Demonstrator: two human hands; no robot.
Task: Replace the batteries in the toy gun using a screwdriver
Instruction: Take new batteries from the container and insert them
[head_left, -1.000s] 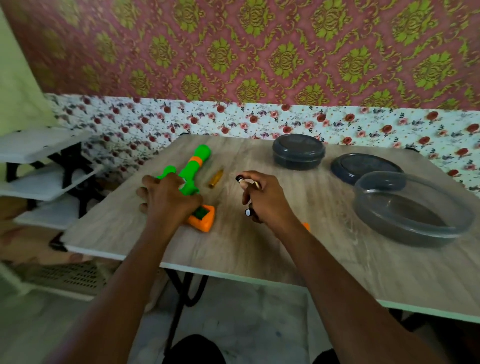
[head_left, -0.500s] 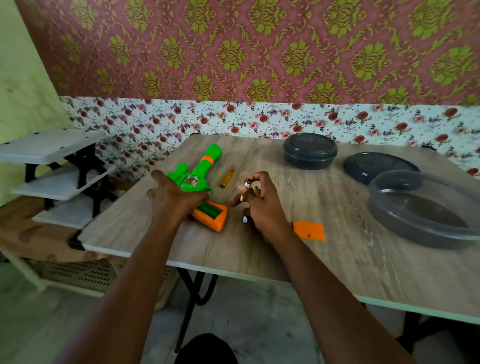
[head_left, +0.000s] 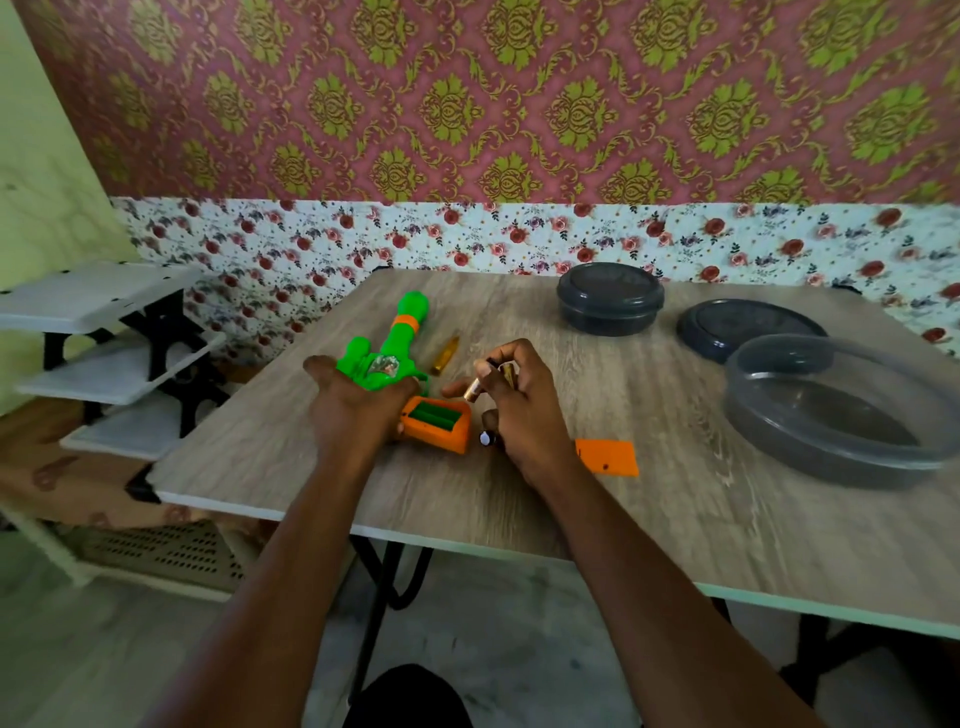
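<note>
A green toy gun (head_left: 402, 332) with an orange grip lies on the wooden table (head_left: 675, 519), barrel pointing away. Its orange battery compartment (head_left: 436, 423) is uncovered and shows green inside. My left hand (head_left: 356, 410) presses down on the gun's body. My right hand (head_left: 519, 410) holds batteries: one gold-tipped battery (head_left: 474, 388) is pinched in the fingers just above the compartment, and another (head_left: 487, 438) sticks out below the palm. The orange compartment cover (head_left: 608, 457) lies to the right of my right hand. A yellow screwdriver handle (head_left: 447, 355) lies beside the barrel.
A closed dark round container (head_left: 610, 299) stands at the back. A dark lid (head_left: 748, 325) and a large translucent grey bowl (head_left: 841, 410) are at the right. A white tiered shelf (head_left: 98, 332) stands left of the table. The table's front edge is near my forearms.
The gun has been turned so its uncovered compartment faces up. My right hand has brought a battery closer to the compartment. The camera has shifted, revealing the orange cover.
</note>
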